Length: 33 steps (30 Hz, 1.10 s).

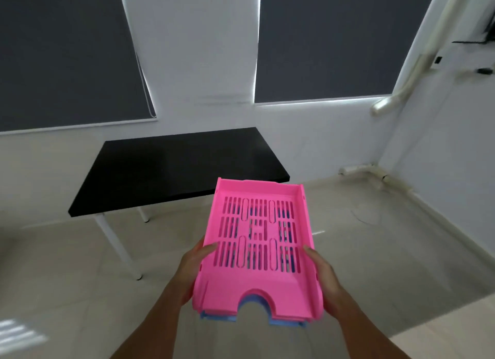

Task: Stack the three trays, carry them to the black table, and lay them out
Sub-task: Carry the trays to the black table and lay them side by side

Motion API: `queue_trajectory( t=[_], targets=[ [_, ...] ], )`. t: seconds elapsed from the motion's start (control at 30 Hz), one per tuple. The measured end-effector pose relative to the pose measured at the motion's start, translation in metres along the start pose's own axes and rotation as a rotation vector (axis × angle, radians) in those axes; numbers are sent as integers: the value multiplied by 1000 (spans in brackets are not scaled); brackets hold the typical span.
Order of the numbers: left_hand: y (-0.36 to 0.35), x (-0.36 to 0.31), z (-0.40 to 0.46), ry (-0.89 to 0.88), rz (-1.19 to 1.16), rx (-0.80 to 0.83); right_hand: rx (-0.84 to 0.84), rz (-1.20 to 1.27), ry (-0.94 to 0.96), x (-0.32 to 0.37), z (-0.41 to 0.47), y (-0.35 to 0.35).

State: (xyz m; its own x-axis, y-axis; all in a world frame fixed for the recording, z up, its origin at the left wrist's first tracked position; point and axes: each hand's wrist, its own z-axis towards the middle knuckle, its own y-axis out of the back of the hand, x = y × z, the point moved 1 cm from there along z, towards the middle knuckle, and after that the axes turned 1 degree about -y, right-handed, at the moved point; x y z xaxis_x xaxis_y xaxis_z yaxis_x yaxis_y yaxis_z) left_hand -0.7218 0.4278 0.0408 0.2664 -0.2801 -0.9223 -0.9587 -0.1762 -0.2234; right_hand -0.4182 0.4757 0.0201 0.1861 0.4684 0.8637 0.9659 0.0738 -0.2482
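Note:
A stack of slotted plastic trays (258, 275) hangs in the air in front of me, a pink one on top and a blue one (286, 323) showing at the bottom edge. My left hand (194, 265) grips the stack's left side and my right hand (322, 273) grips its right side, thumbs over the rims. The black table (160, 171) with white legs stands ahead and to the left, against the wall; the stack's far end overlaps its right front corner in view.
Pale tiled floor (375, 251) spreads under and right of the trays. White walls with dark window blinds (334, 37) rise behind the table. A white pipe (385, 104) runs down the right corner.

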Motion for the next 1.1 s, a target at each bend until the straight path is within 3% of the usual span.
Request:
queue_trajectory(
  t=[0.6,0.83,1.1],
  targets=[
    [123,-133,254,-71,-154,-256,316,-174,-66,146,327,-180],
    [171,-150,334,-28,-172,-309,298,-226,-135,157,414,-233],
    [239,-163,433,41,-197,-248,218,-127,-296,158,499,-296]
  ],
)
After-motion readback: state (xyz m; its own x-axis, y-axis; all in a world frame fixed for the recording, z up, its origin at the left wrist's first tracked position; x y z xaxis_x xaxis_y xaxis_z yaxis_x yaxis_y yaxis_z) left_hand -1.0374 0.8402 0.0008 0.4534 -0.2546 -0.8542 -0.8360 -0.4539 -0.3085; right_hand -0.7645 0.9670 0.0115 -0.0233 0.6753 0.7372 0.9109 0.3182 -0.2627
